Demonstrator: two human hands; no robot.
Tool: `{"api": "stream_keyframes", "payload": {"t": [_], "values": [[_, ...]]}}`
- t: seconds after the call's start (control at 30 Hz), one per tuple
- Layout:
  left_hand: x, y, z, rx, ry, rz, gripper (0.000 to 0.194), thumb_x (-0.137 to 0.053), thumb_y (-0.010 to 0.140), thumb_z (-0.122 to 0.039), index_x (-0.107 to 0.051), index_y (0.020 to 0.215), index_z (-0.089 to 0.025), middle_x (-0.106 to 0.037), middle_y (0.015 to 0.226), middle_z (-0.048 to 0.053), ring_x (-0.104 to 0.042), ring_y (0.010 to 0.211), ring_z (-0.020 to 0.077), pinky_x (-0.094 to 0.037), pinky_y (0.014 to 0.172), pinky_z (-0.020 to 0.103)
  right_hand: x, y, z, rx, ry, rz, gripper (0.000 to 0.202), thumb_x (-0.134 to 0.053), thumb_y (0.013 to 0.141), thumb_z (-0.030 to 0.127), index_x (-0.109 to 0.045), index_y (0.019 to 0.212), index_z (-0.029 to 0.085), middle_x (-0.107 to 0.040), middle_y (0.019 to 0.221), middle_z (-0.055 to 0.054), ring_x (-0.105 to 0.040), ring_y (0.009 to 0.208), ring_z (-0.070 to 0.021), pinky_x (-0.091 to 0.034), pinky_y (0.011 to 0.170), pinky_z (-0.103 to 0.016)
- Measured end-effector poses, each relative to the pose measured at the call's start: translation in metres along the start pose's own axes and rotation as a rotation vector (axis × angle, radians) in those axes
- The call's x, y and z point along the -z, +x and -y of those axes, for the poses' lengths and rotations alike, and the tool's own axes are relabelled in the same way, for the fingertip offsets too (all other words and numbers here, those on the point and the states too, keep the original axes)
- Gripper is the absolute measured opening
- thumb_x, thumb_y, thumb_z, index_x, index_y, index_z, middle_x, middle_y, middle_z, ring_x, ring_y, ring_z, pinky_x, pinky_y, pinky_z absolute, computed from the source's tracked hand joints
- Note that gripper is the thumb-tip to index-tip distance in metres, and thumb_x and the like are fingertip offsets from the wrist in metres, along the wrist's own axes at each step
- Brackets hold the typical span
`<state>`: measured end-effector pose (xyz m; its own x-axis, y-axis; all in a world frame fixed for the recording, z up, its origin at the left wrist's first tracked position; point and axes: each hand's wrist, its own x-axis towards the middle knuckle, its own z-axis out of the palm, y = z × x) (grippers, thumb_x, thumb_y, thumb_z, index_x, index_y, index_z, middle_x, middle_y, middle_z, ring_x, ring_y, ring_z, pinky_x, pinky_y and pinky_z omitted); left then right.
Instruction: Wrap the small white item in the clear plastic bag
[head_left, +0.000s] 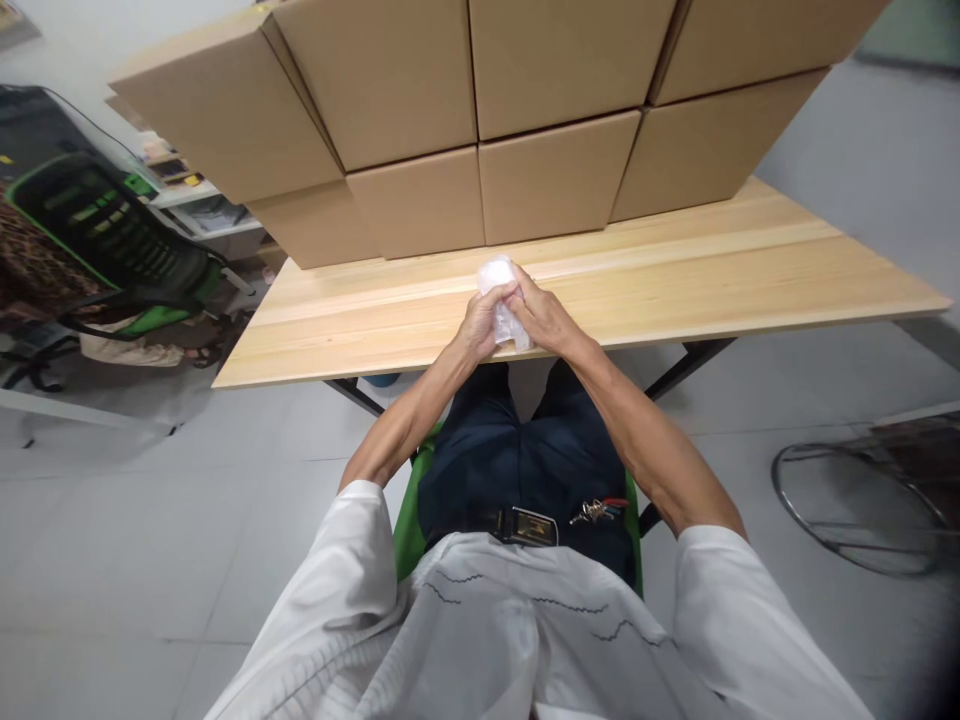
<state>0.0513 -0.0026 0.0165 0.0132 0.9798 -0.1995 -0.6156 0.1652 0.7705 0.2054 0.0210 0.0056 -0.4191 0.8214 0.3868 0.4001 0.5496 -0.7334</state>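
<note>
A small translucent white plastic bundle (498,272) is between my two hands, over the front part of the wooden table (675,280). My left hand (481,322) wraps the bundle's left side, its thumb lying across the top. From the right, my right hand (541,312) closes on the same bundle, fingers pointing up and thumb near the other thumb. Part of the plastic hangs below the hands near the table's front edge. What the plastic contains, if anything, I cannot make out.
Cardboard boxes (420,205) stand stacked in two rows along the table's back. A black and green chair (112,230) with a seated person's leg (131,348) is at the left. On the right floor is a round metal frame (862,555).
</note>
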Motion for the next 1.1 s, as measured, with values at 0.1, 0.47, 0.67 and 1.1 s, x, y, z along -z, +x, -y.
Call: {"api": "stream_keyframes", "payload": {"t": [0.1,0.47,0.67,1.1], "values": [[0.003,0.001,0.000,-0.036,-0.006,0.009,0.046,-0.116,0.076,-0.028,-0.080,0.102,-0.021,-0.086,0.080,-0.002,-0.095,0.086,0.0259,-0.072,0.094,0.033,-0.001,0.001,0.000,-0.060,-0.087,0.005,0.086,-0.063,0.123,0.063,-0.056,0.198,0.020,-0.096,0.143,-0.021,-0.090,0.129,-0.0505,-0.072,0.116,-0.060],[0.010,-0.003,-0.032,-0.042,0.196,0.036,0.040,-0.117,0.090,-0.035,-0.084,0.107,-0.020,-0.094,0.094,0.008,-0.099,0.106,0.0346,-0.077,0.107,0.043,0.003,-0.019,-0.010,-0.213,0.181,-0.096,0.088,-0.069,0.119,0.073,-0.068,0.188,0.018,-0.090,0.092,-0.007,-0.085,0.076,-0.0333,-0.075,0.085,-0.049],[0.029,0.032,-0.071,0.027,0.525,0.185,0.047,-0.121,0.087,-0.041,-0.083,0.102,-0.017,-0.090,0.085,0.010,-0.088,0.075,0.0270,-0.075,0.087,0.040,0.012,-0.025,-0.004,-0.292,0.353,-0.162,0.057,-0.076,0.113,0.047,-0.081,0.160,0.016,-0.077,0.072,0.004,-0.068,0.058,-0.0191,-0.060,0.063,-0.031],[0.041,0.075,-0.113,0.062,1.139,0.138,0.039,-0.126,0.075,-0.024,-0.091,0.093,-0.021,-0.074,0.069,0.003,-0.074,0.061,0.0265,-0.066,0.086,0.048,0.008,-0.005,-0.023,-0.151,0.087,-0.265,0.037,-0.068,0.115,0.042,-0.091,0.136,0.023,-0.095,0.122,-0.013,-0.089,0.115,-0.0342,-0.072,0.115,-0.052]]}}
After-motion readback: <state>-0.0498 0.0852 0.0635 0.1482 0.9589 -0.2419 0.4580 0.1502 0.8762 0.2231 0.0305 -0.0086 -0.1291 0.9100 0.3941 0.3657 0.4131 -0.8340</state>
